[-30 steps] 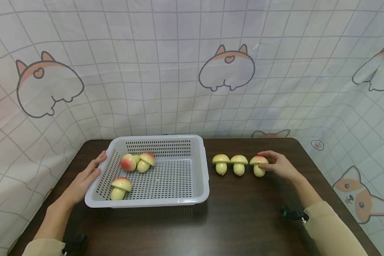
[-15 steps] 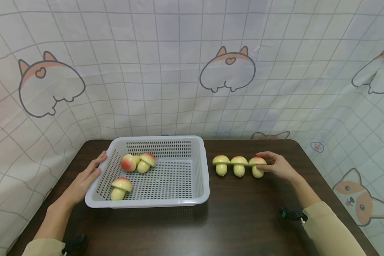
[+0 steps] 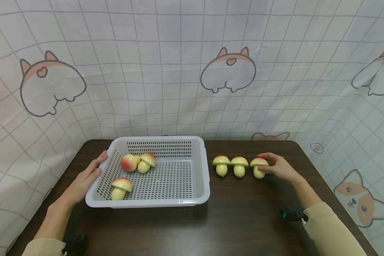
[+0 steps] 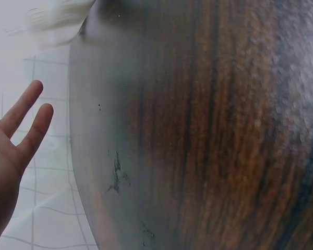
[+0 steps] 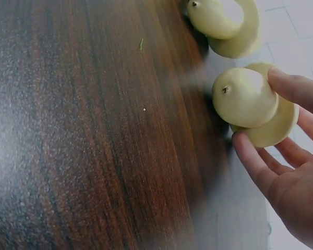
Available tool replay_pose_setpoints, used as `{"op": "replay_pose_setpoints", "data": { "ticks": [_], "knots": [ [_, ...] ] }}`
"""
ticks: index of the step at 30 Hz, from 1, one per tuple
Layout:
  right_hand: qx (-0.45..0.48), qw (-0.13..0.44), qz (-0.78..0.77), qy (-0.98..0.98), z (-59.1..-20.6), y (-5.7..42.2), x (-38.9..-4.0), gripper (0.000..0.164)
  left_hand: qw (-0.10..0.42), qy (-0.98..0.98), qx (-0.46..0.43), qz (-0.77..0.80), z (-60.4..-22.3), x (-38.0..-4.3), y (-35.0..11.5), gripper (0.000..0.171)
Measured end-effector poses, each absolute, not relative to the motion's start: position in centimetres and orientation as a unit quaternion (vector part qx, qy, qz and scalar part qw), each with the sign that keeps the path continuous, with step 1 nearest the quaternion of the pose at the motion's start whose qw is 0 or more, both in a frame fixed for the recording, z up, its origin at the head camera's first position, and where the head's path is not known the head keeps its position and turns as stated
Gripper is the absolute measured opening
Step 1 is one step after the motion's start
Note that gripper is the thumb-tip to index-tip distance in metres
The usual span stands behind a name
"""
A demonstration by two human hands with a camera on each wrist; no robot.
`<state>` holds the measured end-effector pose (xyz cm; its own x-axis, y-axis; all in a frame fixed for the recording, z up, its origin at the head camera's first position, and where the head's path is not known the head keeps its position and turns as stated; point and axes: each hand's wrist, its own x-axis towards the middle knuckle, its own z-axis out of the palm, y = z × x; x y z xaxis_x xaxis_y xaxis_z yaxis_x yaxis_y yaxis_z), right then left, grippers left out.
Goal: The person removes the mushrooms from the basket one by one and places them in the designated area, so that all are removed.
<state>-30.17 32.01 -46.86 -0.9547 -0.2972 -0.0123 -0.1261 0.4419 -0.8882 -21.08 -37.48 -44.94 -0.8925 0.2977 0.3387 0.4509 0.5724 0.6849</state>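
Observation:
My right hand [image 3: 282,168] pinches the rightmost of three toy mushrooms [image 3: 257,162] on the table, its yellow cap blushed red and its stem toward me. In the right wrist view, thumb and fingers reach round this mushroom [image 5: 245,99] from both sides. Two like it, a middle mushroom [image 3: 239,167] and a left mushroom [image 3: 221,165], lie in line beside it. My left hand [image 3: 83,180] rests with extended fingers against the left side of a white plastic basket [image 3: 150,203]. The left wrist view shows only part of that hand [image 4: 5,156].
Three more mushrooms lie in the basket: a front one [image 3: 121,188], a back left one [image 3: 128,163] and one next to it [image 3: 145,163]. The dark wooden table [image 3: 236,220] ends at a patterned cloth backdrop [image 3: 166,89] behind and at both sides.
The rightmost mushroom slid a little left toward its neighbour with my right hand, then back right, leaving a small gap. My left hand and the basket stayed in place.

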Motion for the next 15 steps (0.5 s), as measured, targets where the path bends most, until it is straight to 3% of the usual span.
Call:
{"op": "replay_pose_setpoints", "data": {
  "ticks": [15],
  "knots": [
    [-0.112,0.088,-0.522,0.841,-47.23,32.34,-30.26,0.058,0.097,-0.879,-0.217,-0.414,-44.75,-21.04,-37.39,0.05]
  ]
}}
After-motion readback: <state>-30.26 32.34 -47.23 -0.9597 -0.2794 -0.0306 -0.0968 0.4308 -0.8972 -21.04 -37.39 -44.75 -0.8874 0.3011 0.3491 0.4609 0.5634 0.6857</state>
